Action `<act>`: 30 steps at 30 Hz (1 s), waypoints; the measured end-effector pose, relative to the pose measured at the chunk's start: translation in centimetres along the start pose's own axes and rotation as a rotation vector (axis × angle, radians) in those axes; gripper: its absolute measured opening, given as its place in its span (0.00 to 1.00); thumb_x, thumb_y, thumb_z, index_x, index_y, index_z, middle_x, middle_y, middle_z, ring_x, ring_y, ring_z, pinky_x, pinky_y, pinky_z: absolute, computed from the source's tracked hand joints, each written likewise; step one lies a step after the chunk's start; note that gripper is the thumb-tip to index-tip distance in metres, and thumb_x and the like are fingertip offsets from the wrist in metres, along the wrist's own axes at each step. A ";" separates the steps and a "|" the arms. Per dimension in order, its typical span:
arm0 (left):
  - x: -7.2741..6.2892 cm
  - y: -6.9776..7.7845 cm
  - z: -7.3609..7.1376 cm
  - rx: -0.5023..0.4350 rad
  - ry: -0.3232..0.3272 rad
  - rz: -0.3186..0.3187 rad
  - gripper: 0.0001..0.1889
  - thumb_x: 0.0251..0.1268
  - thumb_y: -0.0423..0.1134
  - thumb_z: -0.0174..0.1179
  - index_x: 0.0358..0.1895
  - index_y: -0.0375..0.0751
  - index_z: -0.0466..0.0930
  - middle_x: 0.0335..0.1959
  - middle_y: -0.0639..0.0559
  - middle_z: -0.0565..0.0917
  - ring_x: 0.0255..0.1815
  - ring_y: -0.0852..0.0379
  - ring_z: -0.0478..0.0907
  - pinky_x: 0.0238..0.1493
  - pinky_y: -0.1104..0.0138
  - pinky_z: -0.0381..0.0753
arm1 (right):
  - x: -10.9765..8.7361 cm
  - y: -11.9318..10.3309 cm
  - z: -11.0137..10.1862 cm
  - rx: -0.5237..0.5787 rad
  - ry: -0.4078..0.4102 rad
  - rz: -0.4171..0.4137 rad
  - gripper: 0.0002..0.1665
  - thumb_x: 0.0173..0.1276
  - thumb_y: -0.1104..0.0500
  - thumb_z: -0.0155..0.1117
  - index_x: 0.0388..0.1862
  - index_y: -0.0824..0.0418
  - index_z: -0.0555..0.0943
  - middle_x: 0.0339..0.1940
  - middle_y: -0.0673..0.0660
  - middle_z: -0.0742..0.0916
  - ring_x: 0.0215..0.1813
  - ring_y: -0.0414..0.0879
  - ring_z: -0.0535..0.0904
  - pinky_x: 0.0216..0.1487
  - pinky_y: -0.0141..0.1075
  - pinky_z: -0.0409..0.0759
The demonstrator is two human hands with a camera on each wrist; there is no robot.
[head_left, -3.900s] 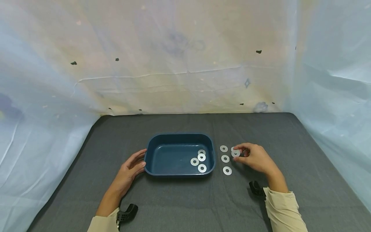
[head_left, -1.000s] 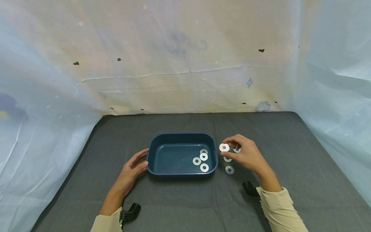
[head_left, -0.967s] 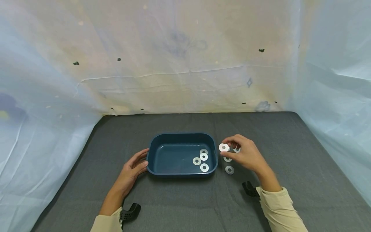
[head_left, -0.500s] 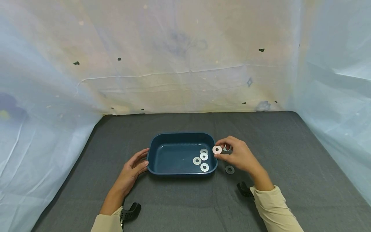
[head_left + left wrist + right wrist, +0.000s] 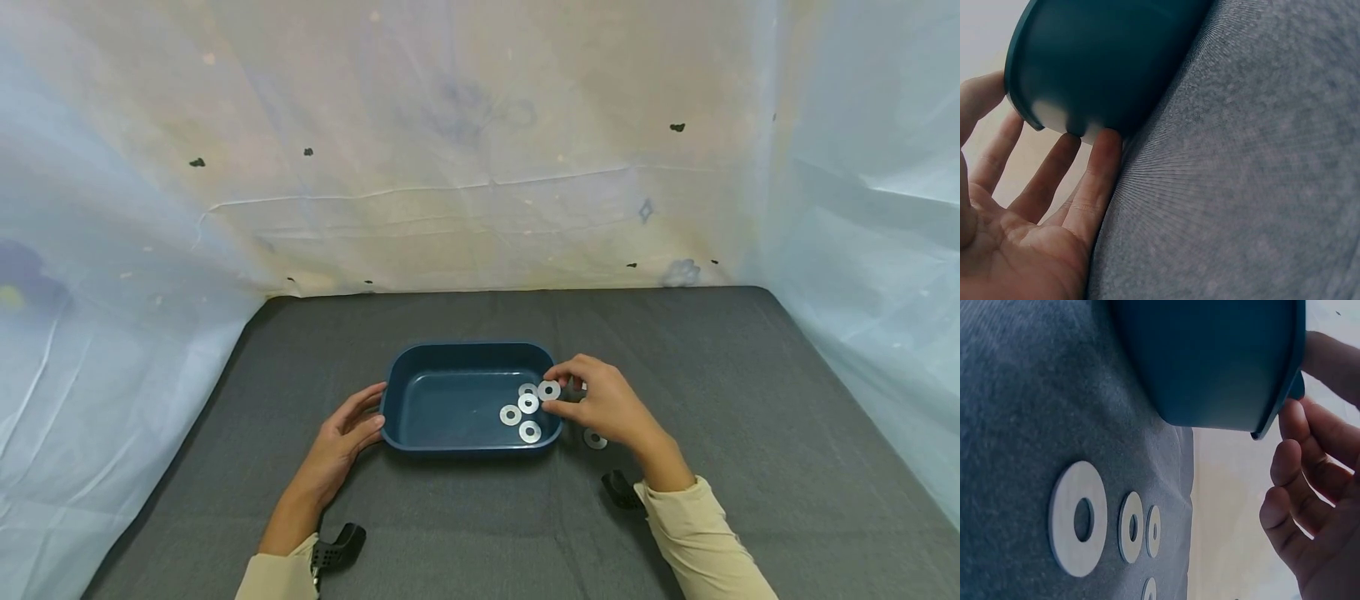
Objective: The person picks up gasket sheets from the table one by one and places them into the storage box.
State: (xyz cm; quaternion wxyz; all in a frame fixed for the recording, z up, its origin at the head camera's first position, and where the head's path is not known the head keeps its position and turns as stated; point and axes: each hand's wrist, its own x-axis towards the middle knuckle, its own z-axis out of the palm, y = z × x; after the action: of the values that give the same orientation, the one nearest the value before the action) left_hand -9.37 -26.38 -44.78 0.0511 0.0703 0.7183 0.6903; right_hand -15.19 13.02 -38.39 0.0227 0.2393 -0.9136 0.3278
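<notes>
In the head view my right hand (image 5: pixel 606 400) pinches a flat metal washer (image 5: pixel 549 391) between thumb and fingers, over the right rim of a dark blue plastic tray (image 5: pixel 438 450). In the right wrist view the tray wall hides that washer. Several washers lie inside the tray near its right end, among them one washer (image 5: pixel 510 415) a little left of the others. My left hand (image 5: pixel 336 442) rests its fairly straight fingers against the tray's left end. In the left wrist view its fingertips (image 5: pixel 1107 140) touch the outer wall.
Right of the tray, several more washers lie flat on the grey cloth (image 5: pixel 465 533), the nearest washer (image 5: pixel 1079 519) plain in the right wrist view. My right hand partly covers them in the head view. A pale patterned curtain (image 5: pixel 465 167) hangs behind and on both sides.
My right hand picks up a washer from the cloth and carries it left, from beside the tray to over its right rim. The left hand stays against the tray.
</notes>
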 end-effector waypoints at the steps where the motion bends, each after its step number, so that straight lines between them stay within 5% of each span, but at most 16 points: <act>1: 0.0 0.0 0.0 0.000 0.000 -0.001 0.29 0.77 0.37 0.54 0.77 0.43 0.59 0.72 0.42 0.66 0.62 0.66 0.76 0.56 0.71 0.81 | 0.0 0.0 0.0 0.003 -0.003 0.000 0.20 0.57 0.51 0.78 0.48 0.53 0.86 0.37 0.51 0.82 0.38 0.47 0.75 0.37 0.35 0.70; 30: 0.0 0.0 -0.1 -0.001 -0.007 0.002 0.28 0.77 0.36 0.53 0.77 0.42 0.58 0.71 0.44 0.67 0.61 0.67 0.76 0.56 0.71 0.81 | -1.4 2.4 -1.0 0.006 0.062 0.077 0.17 0.64 0.55 0.73 0.50 0.57 0.86 0.37 0.49 0.83 0.38 0.45 0.75 0.35 0.33 0.70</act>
State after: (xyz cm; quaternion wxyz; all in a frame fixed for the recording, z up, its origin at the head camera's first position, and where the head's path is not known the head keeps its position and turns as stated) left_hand -9.42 -26.47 -44.77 0.0531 0.0732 0.7177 0.6905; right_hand -15.20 15.81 -39.30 0.0377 0.1936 -0.9200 0.3386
